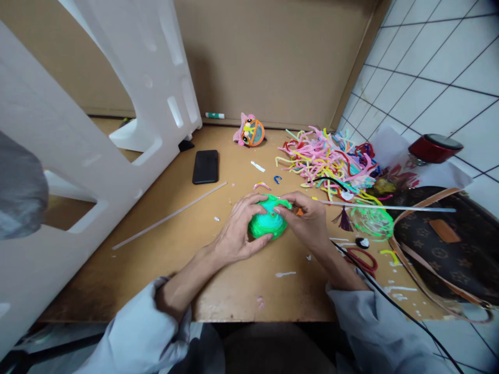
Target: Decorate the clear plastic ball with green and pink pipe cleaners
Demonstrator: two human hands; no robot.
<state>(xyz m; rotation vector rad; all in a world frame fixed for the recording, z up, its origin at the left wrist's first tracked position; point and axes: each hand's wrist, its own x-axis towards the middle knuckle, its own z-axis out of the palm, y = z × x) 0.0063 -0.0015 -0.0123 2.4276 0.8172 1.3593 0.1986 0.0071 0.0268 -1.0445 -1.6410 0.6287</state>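
Note:
A round ball-like craft piece (268,223), bright green with a turquoise middle, sits above the front half of the table. My left hand (241,226) wraps round its left side, thumb below and fingers on top. At its upper right, my right hand (306,218) pinches a green strip (284,203) that lies along the top of the piece. The right fingertips are pressed together on this strip. Part of the ball's left side is hidden behind my left fingers. A small orange piece (300,212) shows beside my right hand.
A heap of pipe cleaners (327,161) lies at the back right, near a red-lidded jar (434,148) and a brown handbag (436,244). Further left are a black phone (205,167), a thin stick (171,214) and a decorated round figure (251,131). A white plastic panel (156,78) stands left.

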